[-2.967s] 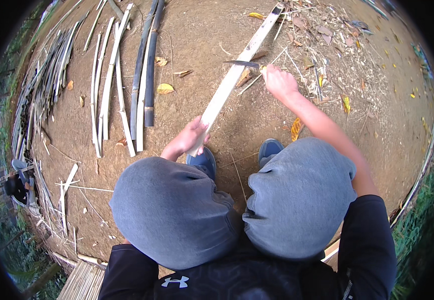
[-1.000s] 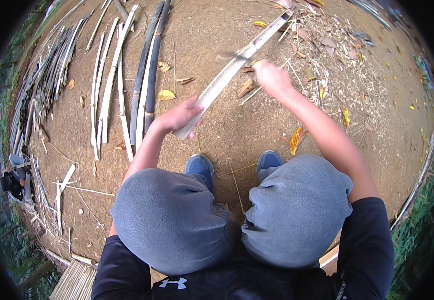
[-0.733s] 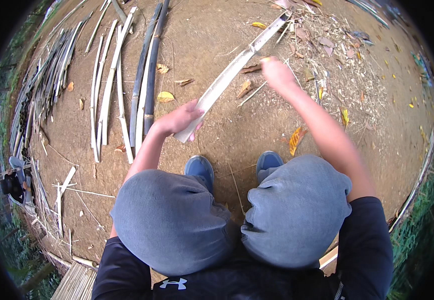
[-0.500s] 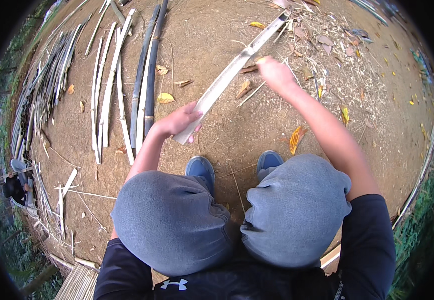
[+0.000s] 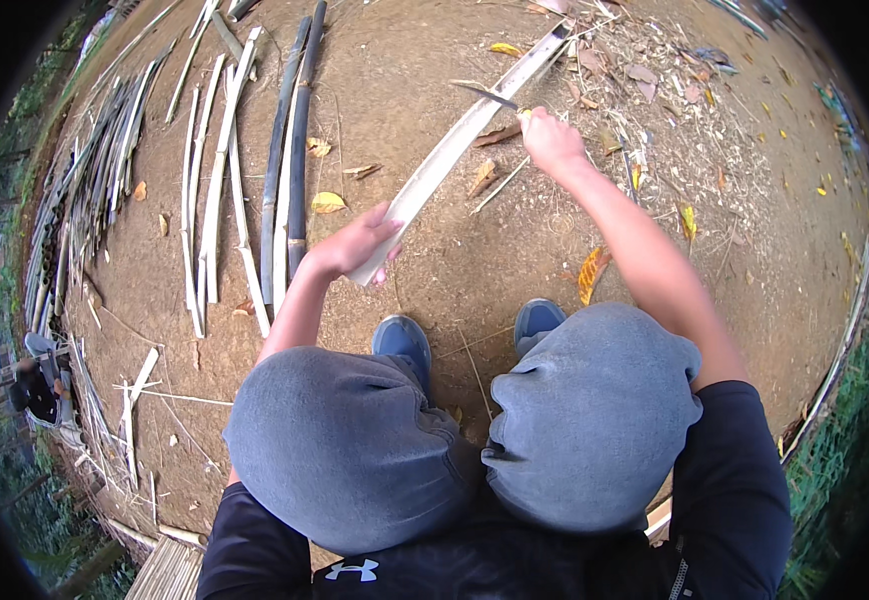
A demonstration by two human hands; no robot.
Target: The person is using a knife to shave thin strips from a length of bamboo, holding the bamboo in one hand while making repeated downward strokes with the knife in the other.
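Note:
A long split bamboo strip (image 5: 445, 158), pale on its inner face, slants from near my left knee up to the far right. My left hand (image 5: 363, 243) grips its near end, thumb on top and fingers underneath. In my right hand (image 5: 555, 143) is a knife (image 5: 495, 97) with a thin dark blade, the fist wrapped round its handle. The blade lies across the strip toward its far part and points left. Whether the edge bites into the bamboo I cannot tell.
Several split bamboo lengths (image 5: 217, 190) and dark poles (image 5: 301, 140) lie on the dirt to the left, beside a pile of thin strips (image 5: 105, 150). Shavings and dry leaves (image 5: 645, 75) litter the far right. Another person (image 5: 43, 390) is at the far left edge.
The knife blade, blurred before, now shows plainly across the strip. My right hand has shifted slightly, while my left hand keeps its hold on the near end.

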